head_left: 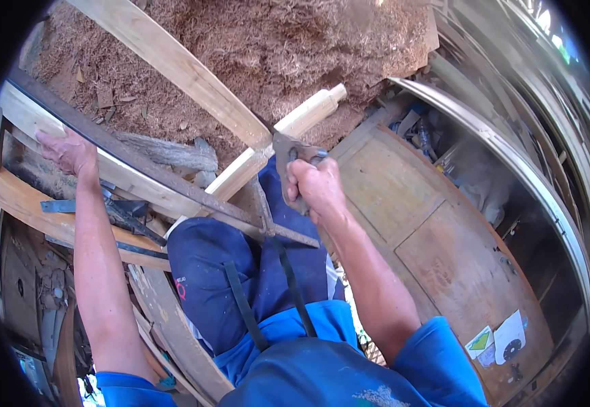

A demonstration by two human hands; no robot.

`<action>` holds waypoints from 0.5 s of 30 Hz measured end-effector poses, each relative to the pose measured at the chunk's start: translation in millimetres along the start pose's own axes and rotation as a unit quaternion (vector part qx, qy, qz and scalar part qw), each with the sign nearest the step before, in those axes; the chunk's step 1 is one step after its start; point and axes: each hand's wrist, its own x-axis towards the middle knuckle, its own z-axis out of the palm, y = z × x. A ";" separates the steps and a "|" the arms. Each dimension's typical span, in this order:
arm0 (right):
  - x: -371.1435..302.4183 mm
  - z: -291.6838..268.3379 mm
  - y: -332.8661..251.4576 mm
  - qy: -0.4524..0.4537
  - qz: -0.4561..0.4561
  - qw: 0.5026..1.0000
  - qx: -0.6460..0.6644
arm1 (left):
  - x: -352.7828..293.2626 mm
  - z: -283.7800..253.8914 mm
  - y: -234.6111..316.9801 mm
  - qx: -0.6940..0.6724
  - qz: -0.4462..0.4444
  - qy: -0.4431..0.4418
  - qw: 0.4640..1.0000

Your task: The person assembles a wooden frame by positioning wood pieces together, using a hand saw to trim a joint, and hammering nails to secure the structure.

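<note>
My right hand is closed round the handle of a handsaw, whose metal heel shows at the crossing of two pale pieces of wood. One is a long plank running to the far left. The other is a shorter squared timber with a narrowed, rounded end, lying slantwise beneath. Most of the saw blade cannot be made out. Out at the left, my left hand grips a pale wooden beam, its fingers curled over the top. My knee is close to the shorter timber.
A dark metal bar runs along the beam. Reddish sawdust and shavings cover the ground ahead. To the right lies a panelled wooden door, with stacked boards beyond. A blue metal strip and dark tools lie below my left hand.
</note>
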 end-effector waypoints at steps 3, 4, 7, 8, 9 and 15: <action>-13.8 -0.8 -0.4 -0.023 0.015 0.999 -0.018 | -5.1 -2.3 -6.5 0.029 -0.025 -0.010 0.999; -33.3 0.3 -3.8 -0.023 0.005 1.000 0.010 | 3.7 -2.0 -10.0 0.031 -0.024 0.005 0.999; -61.1 -9.0 -15.8 -0.009 0.008 1.000 0.013 | 2.3 -8.6 1.1 0.004 -0.005 0.014 1.000; -65.9 -11.5 -19.2 0.000 0.009 1.000 -0.010 | -1.2 -6.7 -1.4 0.008 -0.005 0.012 1.000; -68.9 -13.3 -18.6 -0.001 0.013 1.000 -0.012 | -5.4 -4.2 -4.6 0.001 0.018 0.021 1.000; -49.3 -3.3 -40.3 0.017 0.080 0.995 -0.063 | -0.4 0.8 -2.7 -0.022 0.029 0.037 0.999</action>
